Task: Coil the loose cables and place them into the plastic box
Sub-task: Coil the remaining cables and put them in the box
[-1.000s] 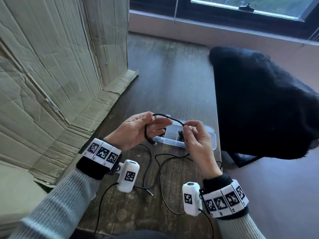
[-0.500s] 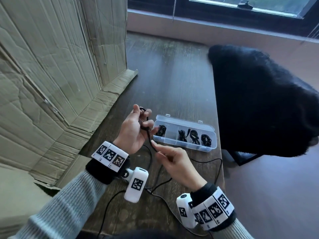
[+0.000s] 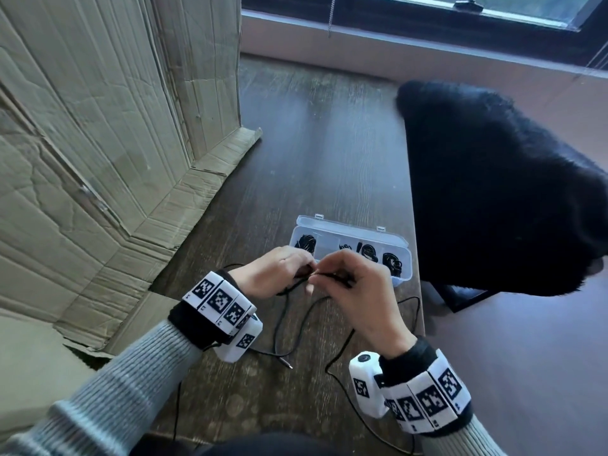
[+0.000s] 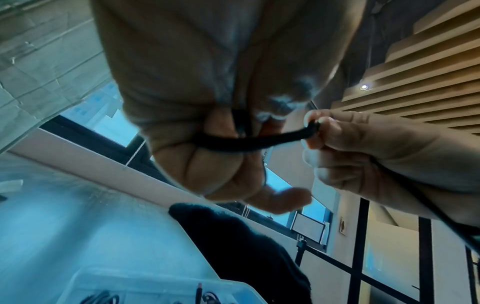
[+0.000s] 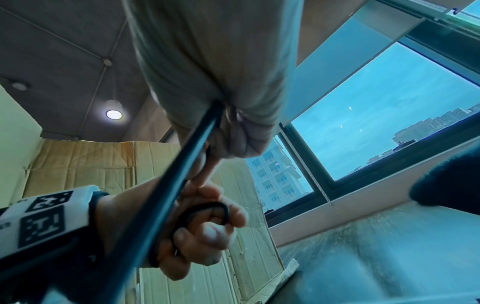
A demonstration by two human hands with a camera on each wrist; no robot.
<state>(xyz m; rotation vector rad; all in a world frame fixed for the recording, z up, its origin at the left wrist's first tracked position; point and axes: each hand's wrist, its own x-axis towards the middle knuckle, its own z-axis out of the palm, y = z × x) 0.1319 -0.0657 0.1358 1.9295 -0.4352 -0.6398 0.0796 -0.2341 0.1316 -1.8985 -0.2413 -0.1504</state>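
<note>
Presently, left hand (image 3: 274,271) and right hand (image 3: 357,284) pinch the thin black cable (image 3: 297,319) at frame centre; its trailing slack may snag, springing the coil before the clear plastic box (image 3: 403,258).

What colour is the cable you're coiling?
Black; the cable shows best in the left wrist view.

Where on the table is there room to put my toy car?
Bare wood lies between the cardboard, the windowsill wall and the plastic box. Near the hands it is crowded: the loose cable trails across the table.
</note>
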